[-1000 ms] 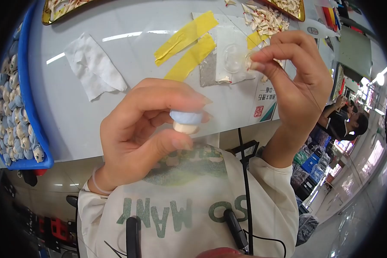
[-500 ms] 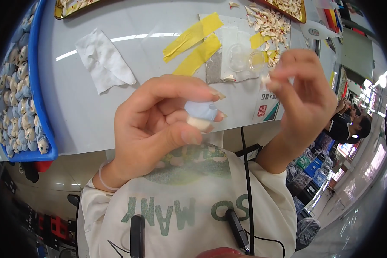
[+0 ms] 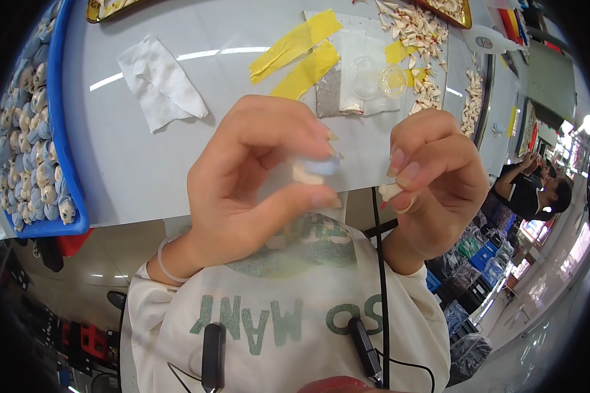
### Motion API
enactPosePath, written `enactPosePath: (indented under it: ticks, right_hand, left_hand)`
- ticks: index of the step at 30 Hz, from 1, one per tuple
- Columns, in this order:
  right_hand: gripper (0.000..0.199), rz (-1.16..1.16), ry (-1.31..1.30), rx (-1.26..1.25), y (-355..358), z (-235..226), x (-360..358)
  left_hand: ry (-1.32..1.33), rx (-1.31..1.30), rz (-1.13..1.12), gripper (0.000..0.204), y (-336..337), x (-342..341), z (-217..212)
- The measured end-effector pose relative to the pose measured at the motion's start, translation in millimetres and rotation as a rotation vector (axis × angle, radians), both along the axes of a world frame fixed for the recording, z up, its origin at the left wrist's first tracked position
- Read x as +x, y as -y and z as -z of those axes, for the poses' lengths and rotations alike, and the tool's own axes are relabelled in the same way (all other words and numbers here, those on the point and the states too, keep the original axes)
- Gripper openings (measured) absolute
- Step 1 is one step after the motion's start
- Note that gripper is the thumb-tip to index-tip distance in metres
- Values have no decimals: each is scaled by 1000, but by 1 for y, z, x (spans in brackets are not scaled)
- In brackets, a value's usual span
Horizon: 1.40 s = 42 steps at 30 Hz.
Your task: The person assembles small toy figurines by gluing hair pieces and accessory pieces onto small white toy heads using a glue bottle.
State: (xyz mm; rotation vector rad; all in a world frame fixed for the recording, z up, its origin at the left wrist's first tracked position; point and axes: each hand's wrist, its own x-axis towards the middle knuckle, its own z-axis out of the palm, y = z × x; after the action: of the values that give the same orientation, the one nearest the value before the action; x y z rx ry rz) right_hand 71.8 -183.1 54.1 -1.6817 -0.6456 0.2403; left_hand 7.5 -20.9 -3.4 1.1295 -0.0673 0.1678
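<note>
Between the thumb and fingers of my left hand (image 3: pixel 242 173) is a small light-blue and cream doll head (image 3: pixel 318 167), blurred by motion. My right hand (image 3: pixel 442 180), at about the same height to its right, pinches a tiny cream piece with a red tip (image 3: pixel 391 191) between thumb and fingertips. A short gap separates the two hands, and the parts do not touch. Similar cream pieces (image 3: pixel 416 29) lie loose in a heap at the far right of the table. Similar doll heads (image 3: pixel 29 147) fill the blue tray (image 3: pixel 72 157) at the left.
A white cloth (image 3: pixel 160 85) lies on the grey table (image 3: pixel 229 26). Yellow tape strips (image 3: pixel 295 46) stick beside a board with small clear round dishes (image 3: pixel 393 82). Gold-rimmed trays (image 3: pixel 462 16) stand at the far edge. A black cable (image 3: pixel 380 281) hangs before my shirt.
My right hand has come down and toward the left hand, bringing the cream piece closer to the doll head. My left hand has shifted slightly right and the doll head has turned a little.
</note>
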Motion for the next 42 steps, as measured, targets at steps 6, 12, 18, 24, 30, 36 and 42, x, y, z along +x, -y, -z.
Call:
enactPosePath:
  ticks: [6,12,18,24,30,36,42]
  right_hand:
    - [22,17,-19,8,-1,2,-7]
    - [23,65,-19,-7,-9,4,-13]
    - [20,84,-42,-3,-12,9,-15]
    - [15,74,179,-188,-14,4,-15]
    - [16,-7,106,-181,-15,1,-8]
    - [15,60,-62,-115,-11,-4,-5]
    - [17,532,117,-289,60,5,57]
  left_hand:
    - [-25,-67,73,35,-2,3,0]
    - [61,67,14,33,-1,-1,1]
    - [180,266,12,31,-3,3,1]
    - [257,349,-58,30,-1,1,0]
    - [272,430,-143,29,5,-4,0]
    - [165,307,-94,29,3,-2,-4]
    - [47,204,17,38,0,-2,-5]
